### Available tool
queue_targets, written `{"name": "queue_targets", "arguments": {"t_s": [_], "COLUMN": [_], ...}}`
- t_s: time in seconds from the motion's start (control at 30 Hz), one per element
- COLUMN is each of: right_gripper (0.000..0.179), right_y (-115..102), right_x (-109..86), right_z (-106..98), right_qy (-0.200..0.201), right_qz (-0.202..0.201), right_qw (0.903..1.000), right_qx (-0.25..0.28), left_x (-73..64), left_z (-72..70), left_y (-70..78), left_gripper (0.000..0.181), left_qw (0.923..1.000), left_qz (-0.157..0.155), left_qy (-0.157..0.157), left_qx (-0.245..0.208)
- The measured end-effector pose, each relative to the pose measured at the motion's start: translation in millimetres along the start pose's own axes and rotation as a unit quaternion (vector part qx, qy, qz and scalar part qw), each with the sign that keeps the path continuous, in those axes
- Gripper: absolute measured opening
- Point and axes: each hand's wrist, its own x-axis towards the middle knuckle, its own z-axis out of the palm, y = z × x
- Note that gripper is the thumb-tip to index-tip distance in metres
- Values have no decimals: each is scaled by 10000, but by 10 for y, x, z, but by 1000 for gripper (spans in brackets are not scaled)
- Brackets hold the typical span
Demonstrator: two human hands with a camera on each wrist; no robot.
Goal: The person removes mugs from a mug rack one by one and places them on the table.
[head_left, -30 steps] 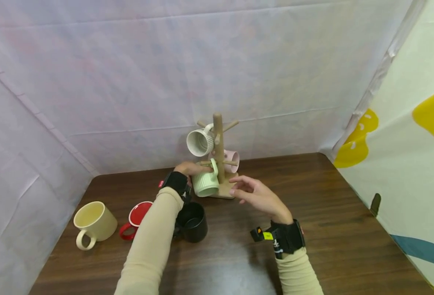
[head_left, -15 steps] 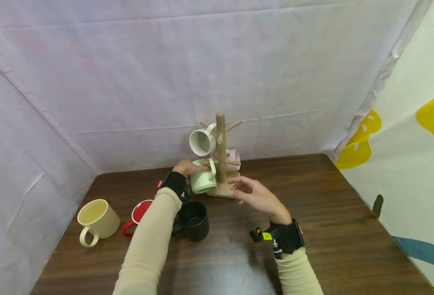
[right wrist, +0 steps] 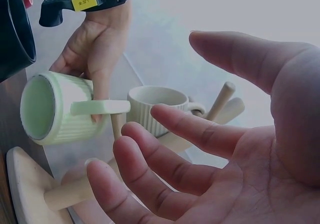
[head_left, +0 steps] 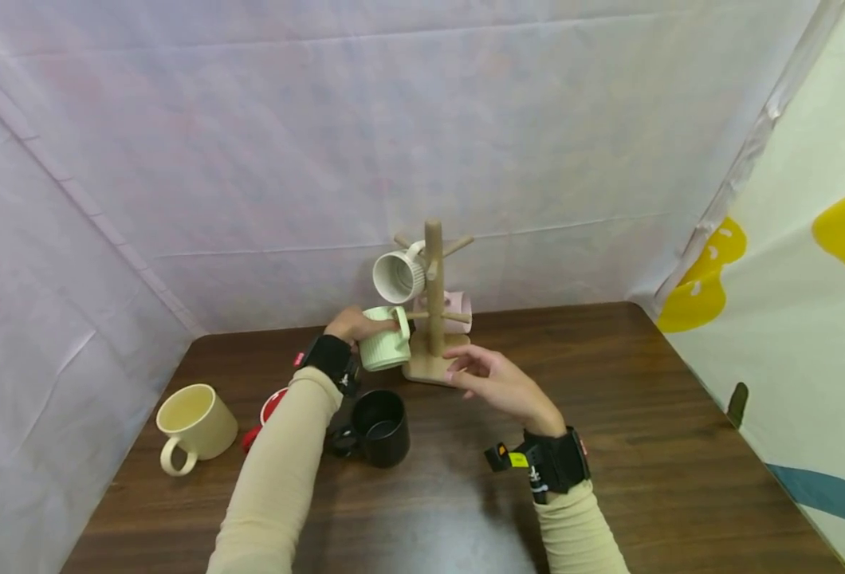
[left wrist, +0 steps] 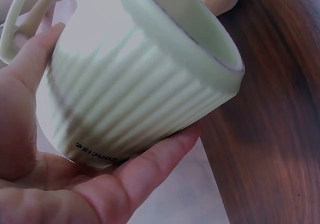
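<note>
My left hand (head_left: pixel 353 325) grips a pale green ribbed mug (head_left: pixel 383 341) just left of the wooden mug tree (head_left: pixel 434 295). In the left wrist view, thumb and fingers wrap the ribbed mug's side (left wrist: pixel 130 79), which bears the word "concise". The mug is tilted, and its handle (right wrist: pixel 100 107) is by the tip of a lower peg; whether the peg passes through it I cannot tell. My right hand (head_left: pixel 501 387) hovers right of the tree's base, fingers loosely bent, holding nothing. A white ribbed mug (head_left: pixel 398 277) hangs on an upper peg, and a pink mug (head_left: pixel 458 311) hangs low behind the post.
A black mug (head_left: pixel 383 434) stands on the dark wooden table (head_left: pixel 666 446) in front of the tree. Left of it are a red mug (head_left: pixel 272 405), partly hidden by my left sleeve, and a yellow mug (head_left: pixel 200 422). White cloth (head_left: pixel 308 143) hangs behind the table.
My left hand has drawn the green mug leftward and slightly up, away from the tree's post. The right hand has stayed nearly still. The view has shifted slightly.
</note>
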Motion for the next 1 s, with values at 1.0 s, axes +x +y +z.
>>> {"name": "queue_targets", "arguments": {"t_s": [1.0], "right_gripper": [37], "right_y": [85], "right_x": [92], "right_z": [-79], "right_qy": [70], "right_qz": [147], "right_qw": [9997], "right_qx": [-201], "left_x": [-175], "left_z": [-229], "left_y": [-118], "left_gripper": [53], "left_qw": [9991], "left_qz": [-93], "left_qy": [344], "left_qx": [-249]}}
